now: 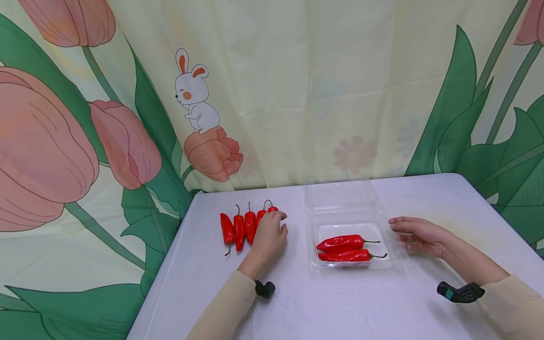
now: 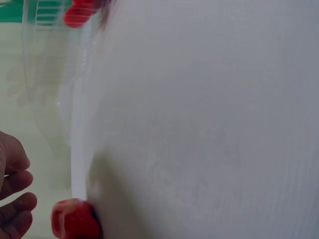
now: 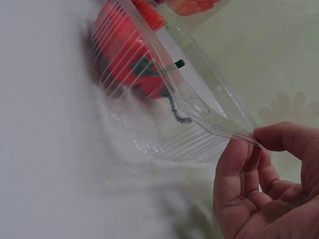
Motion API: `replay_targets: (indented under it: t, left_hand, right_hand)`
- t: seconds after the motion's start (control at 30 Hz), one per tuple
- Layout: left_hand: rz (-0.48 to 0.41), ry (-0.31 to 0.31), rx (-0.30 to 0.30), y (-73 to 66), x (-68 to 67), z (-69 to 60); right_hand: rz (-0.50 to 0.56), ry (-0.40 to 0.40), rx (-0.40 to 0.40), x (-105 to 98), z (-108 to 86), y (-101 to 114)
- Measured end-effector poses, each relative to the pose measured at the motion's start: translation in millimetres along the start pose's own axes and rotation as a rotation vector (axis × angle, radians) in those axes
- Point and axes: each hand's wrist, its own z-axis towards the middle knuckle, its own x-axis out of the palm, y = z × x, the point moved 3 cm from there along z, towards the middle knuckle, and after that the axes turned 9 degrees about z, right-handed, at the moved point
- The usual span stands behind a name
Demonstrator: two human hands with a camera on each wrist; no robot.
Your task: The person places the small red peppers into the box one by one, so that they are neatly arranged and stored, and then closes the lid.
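Right wrist view, clearer than head: right hand (image 3: pixel 274 204) pinches clear box (image 1: pixel 378 230) by three-o'clock rim, two peppers (image 1: pixel 341 244) inside. Left hand (image 1: pixel 271 233), fingers slack, beside loose peppers (image 1: pixel 239 231), nine o'clock; table edge (image 1: pixel 408 182) at twelve, room toward six.

White-clothed table (image 1: pixel 331 302) | left: five red peppers (image 1: pixel 239 230) side by side | right: clear plastic container (image 1: pixel 367 228), lid open
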Motion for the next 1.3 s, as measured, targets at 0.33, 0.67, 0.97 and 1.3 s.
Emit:
replay_targets:
  t: [0.33,0.67,0.97,1.3]
  left_hand:
    - [0.186,-0.033,-0.082,13.5,-3.0,-0.2]
    - [0.291,-0.012,-0.147,18.9,0.5,1.9]
    - [0.324,-0.003,-0.147,18.2,3.7,2.2]
    - [0.299,0.001,-0.134,13.6,8.2,0.4]
  right_hand:
    - [-0.03,-0.004,-0.002,-0.2,1.1,0.6]
    - [-0.019,-0.01,-0.003,-1.1,-0.7,0.0]
    - [-0.029,-0.004,-0.014,-1.7,0.3,-1.3]
    - [-0.002,-0.015,-0.011,-0.3,0.5,-2.5]
